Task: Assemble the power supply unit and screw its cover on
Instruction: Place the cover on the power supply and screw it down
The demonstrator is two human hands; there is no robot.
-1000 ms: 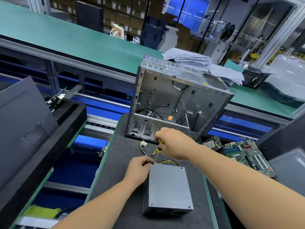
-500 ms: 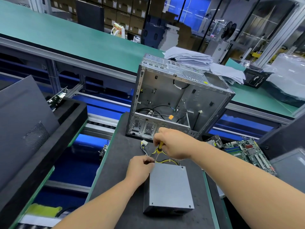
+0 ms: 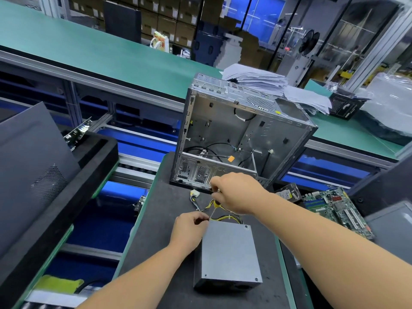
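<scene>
The power supply unit (image 3: 229, 253) lies flat on the dark mat (image 3: 160, 253) in front of me, its grey cover facing up, with a bundle of yellow and black cables (image 3: 225, 217) running out from its far edge toward a white connector (image 3: 194, 193) on the mat. My left hand (image 3: 189, 226) rests at the unit's far left corner, fingers curled in a pinch around the tip of a screwdriver (image 3: 214, 207); I cannot tell whether a screw sits under the tip. My right hand (image 3: 236, 192) is above it, fingers wrapped round the screwdriver's handle, of which I see only a yellow and black end below the fist. The shaft slants down from the right hand to the left fingertips.

Just beyond the hands stands an open computer case (image 3: 240, 139), bare metal inside, with a few loose black wires and a small orange tag near its floor. To the right of the mat a green motherboard (image 3: 334, 206) lies flat. A stack of papers (image 3: 256, 79) sits on the green bench behind the case. At the left a dark side panel (image 3: 29, 166) leans in a black foam tray (image 3: 93, 152).
</scene>
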